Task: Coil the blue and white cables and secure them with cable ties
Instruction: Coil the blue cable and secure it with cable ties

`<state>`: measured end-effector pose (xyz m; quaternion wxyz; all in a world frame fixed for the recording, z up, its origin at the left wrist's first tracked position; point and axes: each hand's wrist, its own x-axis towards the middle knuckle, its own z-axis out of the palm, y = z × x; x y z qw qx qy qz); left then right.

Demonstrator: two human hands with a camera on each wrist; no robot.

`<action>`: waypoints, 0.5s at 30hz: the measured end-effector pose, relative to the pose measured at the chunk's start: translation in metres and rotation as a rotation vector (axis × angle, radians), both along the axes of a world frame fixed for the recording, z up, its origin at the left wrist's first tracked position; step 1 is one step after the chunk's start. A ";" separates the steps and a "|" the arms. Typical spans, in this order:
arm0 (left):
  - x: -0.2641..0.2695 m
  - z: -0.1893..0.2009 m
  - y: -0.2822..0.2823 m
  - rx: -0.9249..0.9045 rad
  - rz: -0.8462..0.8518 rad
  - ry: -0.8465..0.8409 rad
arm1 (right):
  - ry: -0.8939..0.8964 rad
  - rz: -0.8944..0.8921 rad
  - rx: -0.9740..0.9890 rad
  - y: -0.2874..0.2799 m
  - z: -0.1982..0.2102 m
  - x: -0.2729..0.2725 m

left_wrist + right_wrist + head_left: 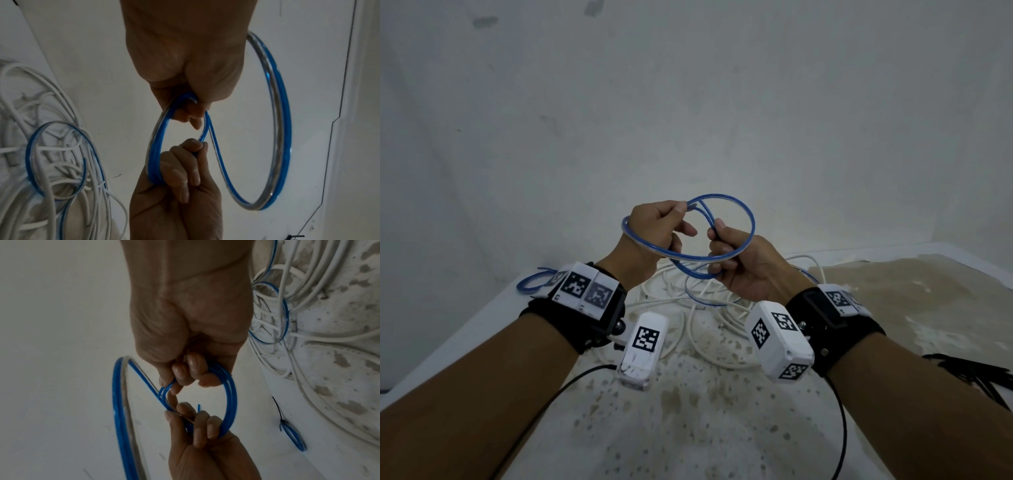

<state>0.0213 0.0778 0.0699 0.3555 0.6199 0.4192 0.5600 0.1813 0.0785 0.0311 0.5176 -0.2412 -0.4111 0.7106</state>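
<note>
**Both hands held a blue cable coil above the table**

Both forearms were raised in front of the person, wrists bent inward so the hands met over the stained white table (722,428). The left hand (654,233) had its fingers curled round one side of the thin, glossy blue cable (748,214), which was wound into several loops; one loop passed behind the back of that hand. Its thumb and forefinger pinched strands near the top of the coil. The right hand (743,263) faced it, thumb uppermost, fingers closed round the opposite side of the same loops where they crossed. In the left wrist view the left hand (185,65) gripped the blue cable (281,129) at the top and the right hand (179,194) clasped it from below.

The coil hung in the air between the hands, clear of the table. Beneath it lay a loose tangle of thin white cables (698,329) with another blue strand running through. A small finished blue coil (530,282) lay at the table's left edge, and a bundle of black cable ties (979,373) rested at the right.
</note>
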 end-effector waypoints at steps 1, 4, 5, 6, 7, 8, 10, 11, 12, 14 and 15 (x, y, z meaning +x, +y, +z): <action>0.000 0.000 0.000 0.010 -0.008 0.017 | -0.003 0.009 0.002 0.000 -0.001 0.001; -0.001 -0.001 0.001 0.077 -0.016 0.104 | 0.002 0.044 0.006 0.000 -0.003 0.003; -0.002 -0.002 0.001 0.102 -0.014 0.132 | 0.008 0.052 0.004 -0.001 -0.004 0.003; -0.003 -0.003 0.000 0.122 -0.014 0.154 | 0.014 0.060 0.003 -0.001 -0.004 0.004; -0.004 -0.003 -0.001 0.136 -0.018 0.172 | 0.018 0.067 0.003 -0.001 -0.004 0.004; -0.005 -0.003 -0.001 0.146 -0.027 0.187 | 0.022 0.072 0.002 -0.001 -0.004 0.005; -0.006 -0.003 -0.003 0.158 -0.041 0.216 | 0.030 0.081 -0.003 -0.002 -0.004 0.006; -0.006 -0.002 -0.002 0.163 -0.033 0.235 | 0.032 0.086 -0.006 -0.002 -0.004 0.006; -0.007 -0.002 -0.002 0.164 -0.014 0.254 | 0.036 0.092 -0.007 -0.002 -0.003 0.005; -0.005 -0.002 0.000 0.152 0.030 0.267 | 0.051 0.107 -0.008 -0.002 -0.004 0.004; -0.004 -0.002 0.000 0.146 0.044 0.259 | 0.061 0.115 -0.008 -0.001 -0.004 0.003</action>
